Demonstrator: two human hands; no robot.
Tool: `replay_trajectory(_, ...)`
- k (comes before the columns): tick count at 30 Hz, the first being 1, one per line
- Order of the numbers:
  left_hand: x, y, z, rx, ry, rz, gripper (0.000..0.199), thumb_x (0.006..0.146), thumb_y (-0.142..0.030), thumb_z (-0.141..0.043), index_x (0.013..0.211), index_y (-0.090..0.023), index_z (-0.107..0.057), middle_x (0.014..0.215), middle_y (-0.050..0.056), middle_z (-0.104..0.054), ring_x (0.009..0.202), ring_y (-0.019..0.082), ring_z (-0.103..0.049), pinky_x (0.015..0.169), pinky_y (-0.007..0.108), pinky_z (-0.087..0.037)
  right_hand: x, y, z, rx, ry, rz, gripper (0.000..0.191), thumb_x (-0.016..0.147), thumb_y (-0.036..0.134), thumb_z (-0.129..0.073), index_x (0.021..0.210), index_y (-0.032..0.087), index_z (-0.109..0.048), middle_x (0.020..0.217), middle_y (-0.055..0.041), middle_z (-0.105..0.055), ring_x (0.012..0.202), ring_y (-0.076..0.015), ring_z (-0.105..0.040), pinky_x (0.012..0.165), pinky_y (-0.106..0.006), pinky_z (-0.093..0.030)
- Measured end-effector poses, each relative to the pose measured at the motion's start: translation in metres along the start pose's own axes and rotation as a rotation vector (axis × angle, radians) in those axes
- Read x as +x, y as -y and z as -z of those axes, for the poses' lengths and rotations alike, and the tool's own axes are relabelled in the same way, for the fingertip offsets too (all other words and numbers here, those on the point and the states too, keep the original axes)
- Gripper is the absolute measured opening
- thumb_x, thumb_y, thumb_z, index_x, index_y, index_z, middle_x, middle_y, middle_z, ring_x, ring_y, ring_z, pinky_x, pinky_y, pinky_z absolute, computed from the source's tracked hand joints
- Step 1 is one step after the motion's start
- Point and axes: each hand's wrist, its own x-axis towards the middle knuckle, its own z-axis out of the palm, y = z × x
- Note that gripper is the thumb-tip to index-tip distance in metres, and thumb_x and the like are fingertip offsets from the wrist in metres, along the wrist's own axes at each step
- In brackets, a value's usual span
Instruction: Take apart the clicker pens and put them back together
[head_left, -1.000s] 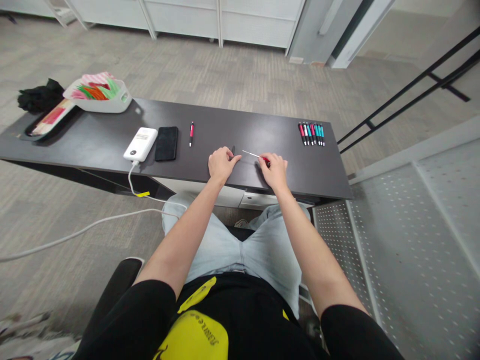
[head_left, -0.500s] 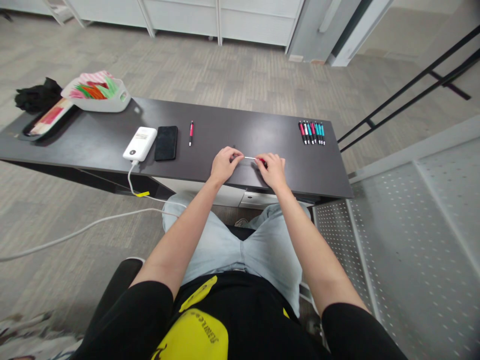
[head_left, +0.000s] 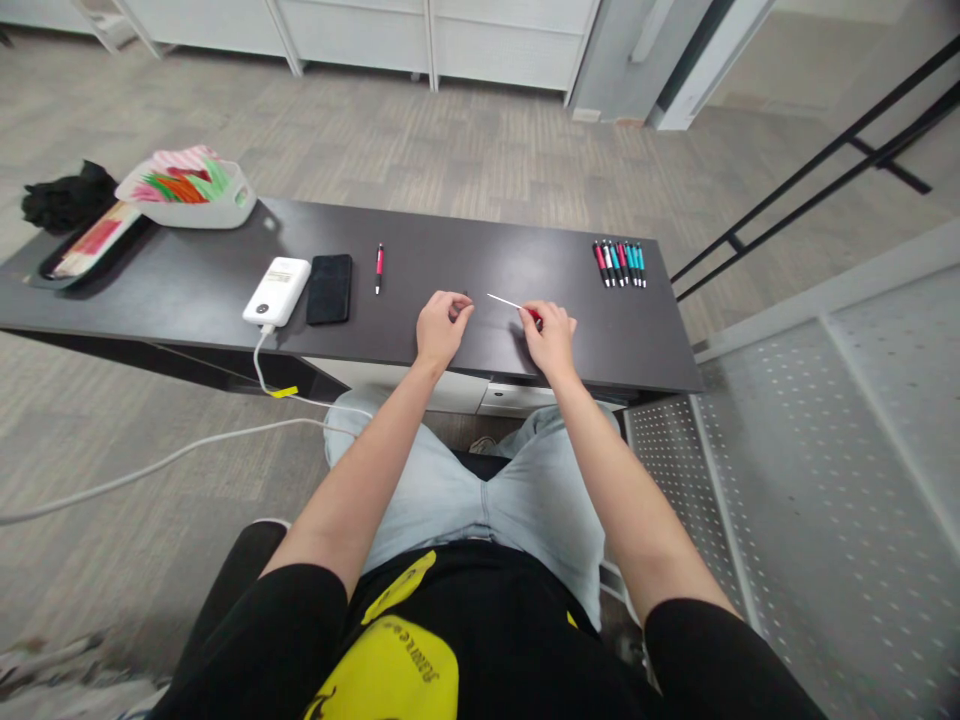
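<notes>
Two hands work above the counter [head_left: 427, 232], apart from each other. The right hand [head_left: 551, 338] closes its fingertips on a red piece [head_left: 535, 314], and from that grip a thin pale rod [head_left: 504, 300] runs leftward and slightly away from the person. Its free tip lies in the gap between the hands, nearer the left fingers but not touching them. The left hand [head_left: 438, 328] pinches a dark piece [head_left: 466, 293], mostly hidden by the fingers; its long axis cannot be told. That piece lies left of the rod's tip.
</notes>
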Motion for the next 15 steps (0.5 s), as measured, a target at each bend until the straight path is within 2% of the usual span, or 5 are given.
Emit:
replay_trajectory(7,0.001,0.0,0.0,0.046,-0.002,-0.022,0.026,0.115,-0.015,-0.07,0.118,-0.034,-0.087,0.13,0.008,-0.091,0.112,0.03,-0.085,0.118,0.047,-0.068,-0.001,0.003,0.0,0.013,-0.003,0.002,0.025,0.125,0.044,-0.061,0.119,0.036,-0.084,0.13,-0.0129,-0.089,0.128,-0.0411,-0.076,0.116,-0.057,-0.049)
replay_trajectory(12,0.013,-0.001,0.0,0.116,0.034,-0.063,0.018,0.114,-0.02,-0.075,0.115,-0.035,-0.086,0.133,0.008,-0.092,0.124,0.037,-0.082,0.126,0.059,-0.059,0.0,0.003,0.002,0.017,0.009,0.005,0.029,0.126,0.046,-0.058,0.122,0.036,-0.085,0.133,-0.0135,-0.089,0.127,-0.0413,-0.076,0.116,-0.059,-0.05)
replay_trajectory(15,0.019,-0.001,-0.002,0.164,0.057,-0.072,0.014,0.113,-0.021,-0.077,0.116,-0.033,-0.085,0.133,0.007,-0.094,0.132,0.04,-0.079,0.129,0.062,-0.053,0.0,0.004,0.005,0.001,0.025,0.0,0.033,0.127,0.046,-0.054,0.125,0.037,-0.086,0.135,-0.0141,-0.089,0.129,-0.0416,-0.076,0.117,-0.059,-0.05)
